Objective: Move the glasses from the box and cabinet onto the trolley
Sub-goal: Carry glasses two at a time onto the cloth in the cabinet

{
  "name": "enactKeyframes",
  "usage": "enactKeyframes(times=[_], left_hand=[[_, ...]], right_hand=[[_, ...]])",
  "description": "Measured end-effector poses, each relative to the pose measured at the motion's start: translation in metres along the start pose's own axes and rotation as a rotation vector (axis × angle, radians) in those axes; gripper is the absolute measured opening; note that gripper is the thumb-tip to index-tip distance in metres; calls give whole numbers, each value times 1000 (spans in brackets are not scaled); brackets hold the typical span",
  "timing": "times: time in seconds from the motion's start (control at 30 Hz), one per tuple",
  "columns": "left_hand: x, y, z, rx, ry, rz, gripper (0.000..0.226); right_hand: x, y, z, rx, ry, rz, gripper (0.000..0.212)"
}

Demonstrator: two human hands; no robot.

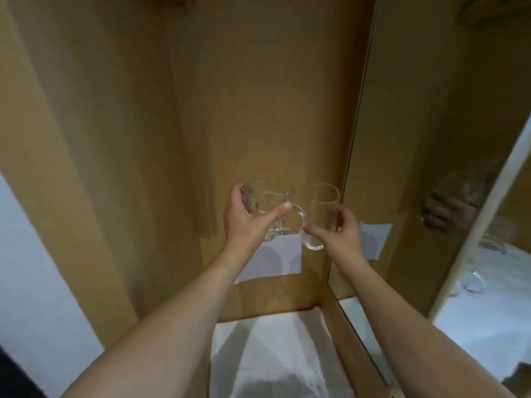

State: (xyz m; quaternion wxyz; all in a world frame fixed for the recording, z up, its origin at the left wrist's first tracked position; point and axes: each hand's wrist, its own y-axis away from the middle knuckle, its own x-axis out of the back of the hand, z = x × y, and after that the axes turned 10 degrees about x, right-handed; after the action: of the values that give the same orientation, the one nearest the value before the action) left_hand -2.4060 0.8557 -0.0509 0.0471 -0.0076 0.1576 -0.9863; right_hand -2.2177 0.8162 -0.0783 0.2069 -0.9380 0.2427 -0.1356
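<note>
Both hands are inside the wooden cabinet (172,124), each wrapped around a clear glass. The left hand (247,222) grips a glass mug (273,214) by its body, its handle toward three o'clock; the right hand (342,228) holds a plain tumbler (321,208) near its base. The two glasses nearly touch (the mug's handle is the likely contact point), so they should probably be drawn apart slightly, kept upright, then brought back toward six o'clock. The trolley is not clearly in view.
</note>
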Motion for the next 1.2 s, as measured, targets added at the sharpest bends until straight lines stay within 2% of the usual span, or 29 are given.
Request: enactKeyframes(times=[0.1, 0.3, 0.43, 0.53, 0.7, 0.9, 1.03, 1.2], left_hand=[[1, 16, 34, -60, 101, 5, 73], [-9, 56, 74, -83, 203, -51, 88], [-28, 92, 95, -109, 239, -106, 80], [-47, 117, 108, -111, 249, -156, 73], [-88, 153, 127, -112, 308, -163, 72], [-155, 199, 143, -81, 410, -143, 74], [-202, 232, 146, -73, 396, -148, 68], [-251, 269, 153, -50, 407, -155, 69]], right_hand=[[23, 12, -36, 77, -9, 34, 86], [74, 48, -80, 198, -42, 164, 76], [104, 64, -96, 240, -131, 271, 76], [127, 72, -104, 288, -181, 291, 78], [182, 79, -107, 326, -223, 321, 78], [270, 92, -98, 353, -174, 345, 52], [326, 103, -87, 330, -151, 361, 61], [392, 114, -76, 335, -64, 358, 50]])
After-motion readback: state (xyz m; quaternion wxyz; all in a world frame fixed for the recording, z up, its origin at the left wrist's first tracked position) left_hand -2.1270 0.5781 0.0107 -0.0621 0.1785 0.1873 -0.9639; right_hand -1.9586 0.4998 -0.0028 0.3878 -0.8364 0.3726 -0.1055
